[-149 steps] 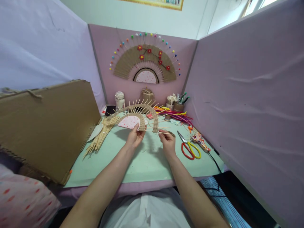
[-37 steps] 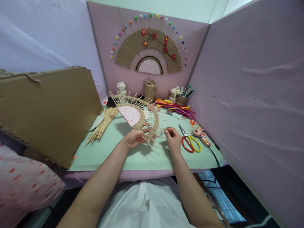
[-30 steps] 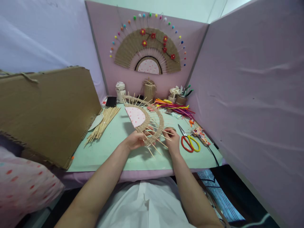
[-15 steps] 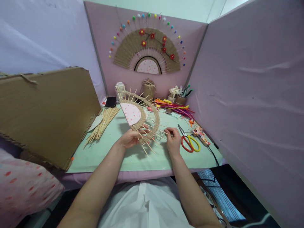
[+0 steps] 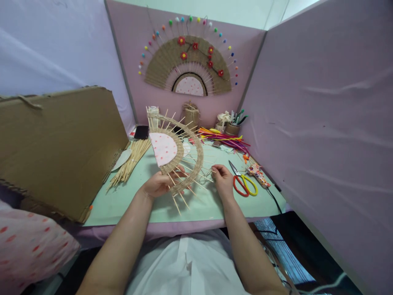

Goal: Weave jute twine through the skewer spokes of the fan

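My left hand (image 5: 158,184) grips the lower edge of a half-made fan (image 5: 176,149): a pink dotted half-disc, wooden skewers fanning out, and two woven bands of tan twine. The fan stands tilted up over the green mat (image 5: 138,200). My right hand (image 5: 221,179) is pinched at the fan's right side, on a thin strand of twine among the skewer tips; the strand is too fine to follow.
Red and yellow scissors (image 5: 244,183) lie right of my right hand. A bundle of loose skewers (image 5: 130,164) lies at left beside a big cardboard sheet (image 5: 58,147). Coloured pipe cleaners (image 5: 225,139), a twine spool (image 5: 189,114) and pots stand at the back. A finished fan (image 5: 188,67) hangs on the wall.
The fan has been turned clockwise, from lying arched flat to standing on its right end. My left hand shifted down and left with it; my right hand stayed at the skewer tips.
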A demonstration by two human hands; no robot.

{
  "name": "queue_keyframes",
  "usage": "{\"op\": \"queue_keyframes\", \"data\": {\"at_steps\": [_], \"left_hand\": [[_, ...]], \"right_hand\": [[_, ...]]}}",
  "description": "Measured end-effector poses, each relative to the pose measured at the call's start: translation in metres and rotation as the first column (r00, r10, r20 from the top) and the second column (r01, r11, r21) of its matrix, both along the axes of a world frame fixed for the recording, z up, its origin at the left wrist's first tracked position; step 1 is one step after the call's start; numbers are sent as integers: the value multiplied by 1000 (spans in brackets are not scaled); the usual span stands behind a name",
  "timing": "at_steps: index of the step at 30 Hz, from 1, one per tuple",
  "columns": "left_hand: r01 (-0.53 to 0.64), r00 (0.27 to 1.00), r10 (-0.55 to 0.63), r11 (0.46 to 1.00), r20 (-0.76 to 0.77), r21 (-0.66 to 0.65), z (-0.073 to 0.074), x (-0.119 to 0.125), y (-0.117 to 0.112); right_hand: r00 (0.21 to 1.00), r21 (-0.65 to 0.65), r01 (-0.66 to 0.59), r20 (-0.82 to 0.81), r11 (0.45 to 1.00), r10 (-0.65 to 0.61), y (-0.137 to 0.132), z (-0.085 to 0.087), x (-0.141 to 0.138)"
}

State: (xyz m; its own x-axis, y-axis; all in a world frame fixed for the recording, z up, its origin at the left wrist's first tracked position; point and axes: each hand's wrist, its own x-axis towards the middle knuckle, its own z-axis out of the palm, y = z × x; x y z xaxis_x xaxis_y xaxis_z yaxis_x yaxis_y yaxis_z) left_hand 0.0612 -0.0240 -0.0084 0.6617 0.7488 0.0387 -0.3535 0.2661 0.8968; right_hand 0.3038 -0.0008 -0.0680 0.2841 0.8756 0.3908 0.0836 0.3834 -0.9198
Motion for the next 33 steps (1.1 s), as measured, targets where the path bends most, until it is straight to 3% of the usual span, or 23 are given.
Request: {"op": "queue_keyframes", "data": {"at_steps": [4, 7, 14, 18, 22, 27, 33], "left_hand": [[28, 994, -23, 998, 106, -51, -9, 15, -13], [59, 987, -42, 992, 153, -111, -18, 26, -23], [19, 980, 47, 944, 193, -329, -32, 33, -38], [-72, 957, 189, 891, 222, -449, -37, 34, -49], [-204, 881, 395, 814, 261, -544, -37, 29, -48], [-458, 792, 608, 656, 60, -600, -31, 28, -30], [-525, 792, 609, 650, -37, -549, -28, 26, -31]], "right_hand": [[985, -78, -128, -127, 989, 117, 0, 1, -4], [978, -93, -184, -120, 979, 172, 0, 2, -7], [921, -116, -363, -196, 924, 337, -3, 4, -9], [950, -140, -304, -124, 942, 288, -4, 5, -10], [963, -159, -266, -83, 951, 255, -4, 3, -8], [957, -163, -288, -14, 944, 289, -6, 4, -6], [980, -1, -193, 57, 981, 192, -9, 8, -8]]}}
